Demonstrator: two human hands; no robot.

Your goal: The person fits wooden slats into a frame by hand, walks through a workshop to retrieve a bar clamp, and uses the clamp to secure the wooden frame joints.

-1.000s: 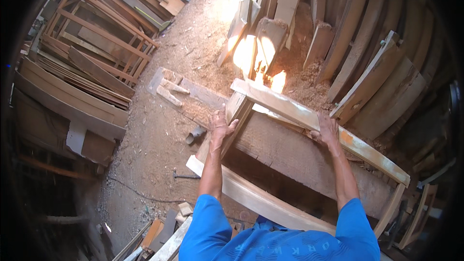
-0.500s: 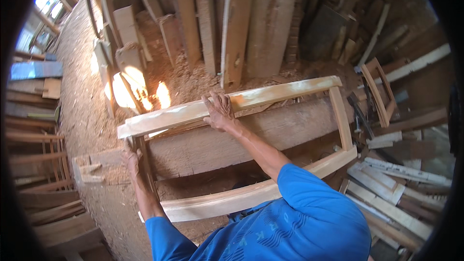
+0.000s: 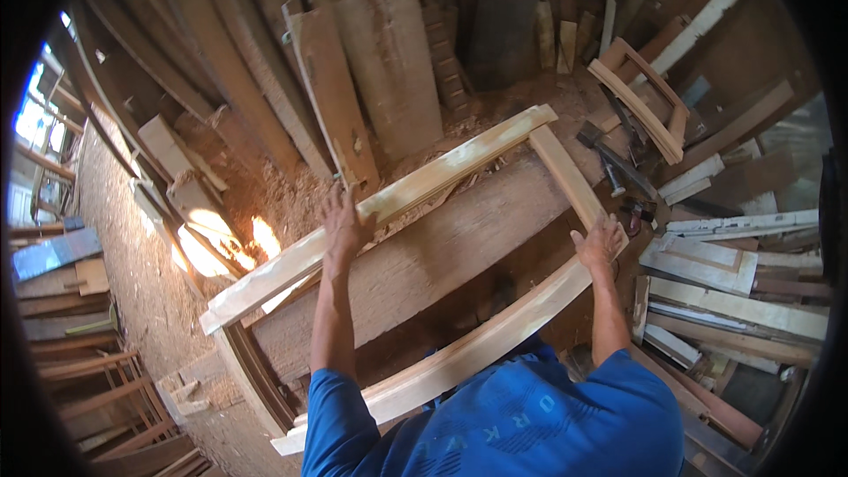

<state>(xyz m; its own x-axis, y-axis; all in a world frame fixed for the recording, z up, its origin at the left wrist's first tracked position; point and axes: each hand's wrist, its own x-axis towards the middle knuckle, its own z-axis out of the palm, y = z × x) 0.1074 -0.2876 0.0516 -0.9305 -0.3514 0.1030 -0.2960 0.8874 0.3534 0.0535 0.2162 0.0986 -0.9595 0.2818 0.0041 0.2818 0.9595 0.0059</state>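
A pale wooden frame (image 3: pixel 459 163) with a straight far rail, a curved near rail and two short end pieces lies tilted in front of me. My left hand (image 3: pixel 347 228) grips the far rail near its middle, fingers over the top and thumb on the near side. At the near right corner, my right hand (image 3: pixel 601 243) is wrapped round the joint of the end piece and the curved rail. Under the frame a broad, rough plank (image 3: pixel 424 265) runs lengthwise, partly covered by the far rail.
A hammer-like tool (image 3: pixel 602 148) lies beyond the right end. Farther right are a small wooden frame (image 3: pixel 640 97) and a pile of white and brown boards (image 3: pixel 742 300). Tall planks (image 3: pixel 389 62) lean at the back; sawdust and stacked timber (image 3: pixel 88 371) lie left.
My left hand has left the left end and now holds the far rail. My right hand has moved from the far rail to the near right corner. The view has turned.
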